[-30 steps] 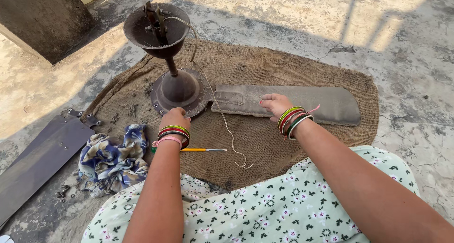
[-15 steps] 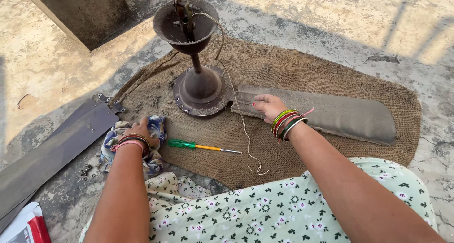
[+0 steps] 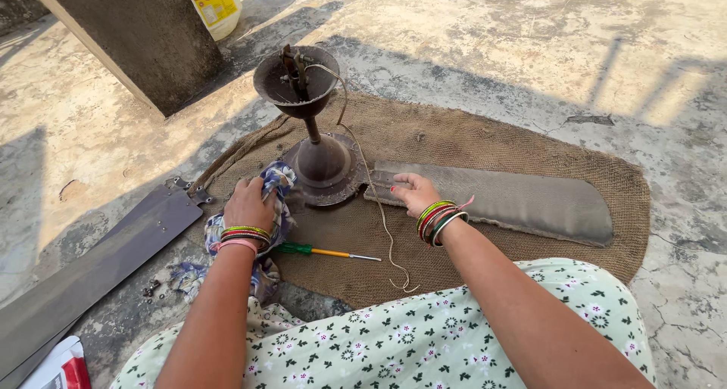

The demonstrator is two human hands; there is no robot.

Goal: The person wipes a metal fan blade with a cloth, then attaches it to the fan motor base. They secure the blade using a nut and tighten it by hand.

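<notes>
**Q:** what are the hands actually doing right now?

**A:** From my feed: my left hand [image 3: 248, 204] has its fingers curled down into a blue patterned cloth [image 3: 266, 211], bunching it against the left side of the fan motor's base [image 3: 326, 169]. Pretty sure it's gripping the cloth, but the fingertips are tucked under the fabric, so I can't tell how tight.

**Q:** and the right one?

**A:** My right hand [image 3: 415, 193] is lying palm down, fingers loosely spread, on the near-left end of the grey fan blade [image 3: 503, 203]. It's pressing flat, nothing wrapped around.

**Q:** where's all that sitting?

**A:** Motor and blade are both on a brown burlap mat [image 3: 530, 150], the blade running off to the right. A green-handled screwdriver [image 3: 326, 251] lies on the mat just near my hands, between them. A second dark blade [image 3: 98, 256] is off the mat on the left.
</notes>
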